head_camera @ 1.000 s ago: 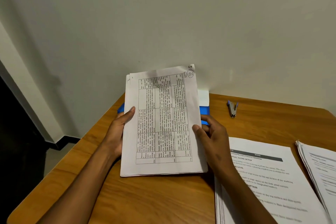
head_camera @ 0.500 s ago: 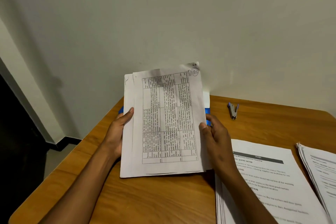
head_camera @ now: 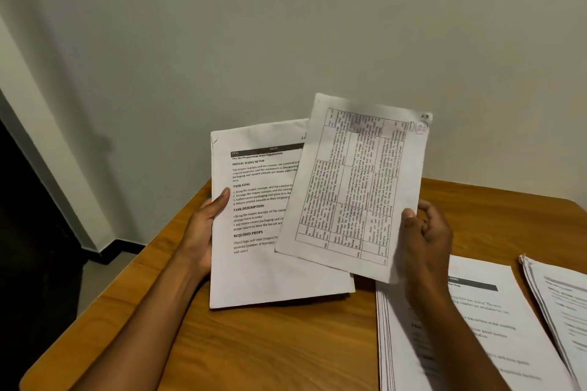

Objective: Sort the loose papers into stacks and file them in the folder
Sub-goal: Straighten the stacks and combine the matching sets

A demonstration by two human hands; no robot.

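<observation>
Since the earlier frames the table-printed sheet (head_camera: pixel 355 187) has come off the top of the held bundle and swung out to the right, tilted clockwise; the page beneath it, headed with "TASK GOAL", is now uncovered. The blue folder and the stapler seen earlier no longer show in the view.

Nearest, on the wooden desk (head_camera: pixel 270 349) at lower right: a flat stack of papers (head_camera: pixel 495 336) with a dark header bar, the right forearm lying across it. Just beside it at the right edge, a second fanned stack (head_camera: pixel 562 308), cut off by the frame.

Mid-field: left hand (head_camera: pixel 203 232) grips the left edge of the held bundle (head_camera: pixel 254 263), thumb on the front face, fingers hidden behind. The bundle's lower edge sits at or just above the desk; contact cannot be told.

Right hand (head_camera: pixel 425 241) pinches the lower right edge of the single sheet, thumb in front, remaining fingers curled behind. The sheet overlaps the right part of the bundle and rises above it. Handwritten circled mark at its upper right corner; print blurred.

Far: plain pale wall (head_camera: pixel 286 25); dark doorway at left.
</observation>
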